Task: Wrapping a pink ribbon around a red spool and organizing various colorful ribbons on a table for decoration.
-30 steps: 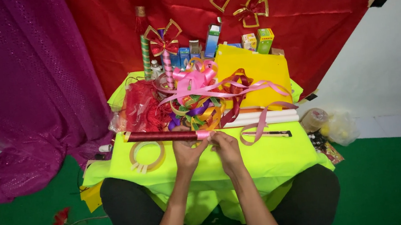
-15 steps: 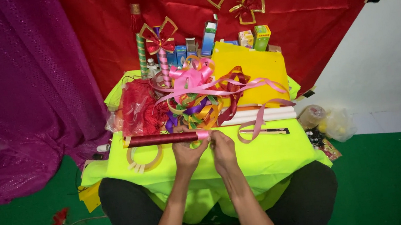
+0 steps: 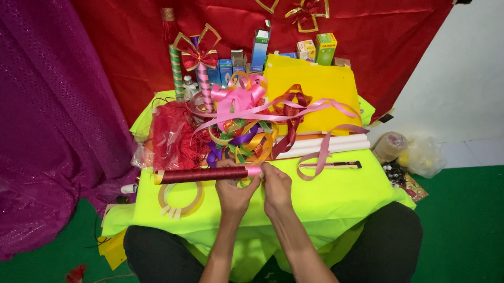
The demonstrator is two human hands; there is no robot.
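Observation:
A long stick wrapped in dark red ribbon [image 3: 202, 174] lies across the neon yellow-green cloth of a small table [image 3: 333, 198], its right end pink. My left hand [image 3: 235, 194] grips that pink end from below. My right hand [image 3: 276, 189] sits close beside it, fingers pinched at the same end, where a pink ribbon [image 3: 319, 156] curls away to the right. Both forearms reach up from the bottom of the view.
A heap of coloured ribbons and bows [image 3: 246, 120] lies behind the stick. There is red netting [image 3: 172, 137] at left, yellow card [image 3: 312, 94] and white sticks [image 3: 327, 146] at right, a tape ring [image 3: 180, 198], scissors [image 3: 335, 165] and small boxes [image 3: 317, 47] at the back.
The hands stay at the stick's pink end with only slight finger movement. The view has shifted a little.

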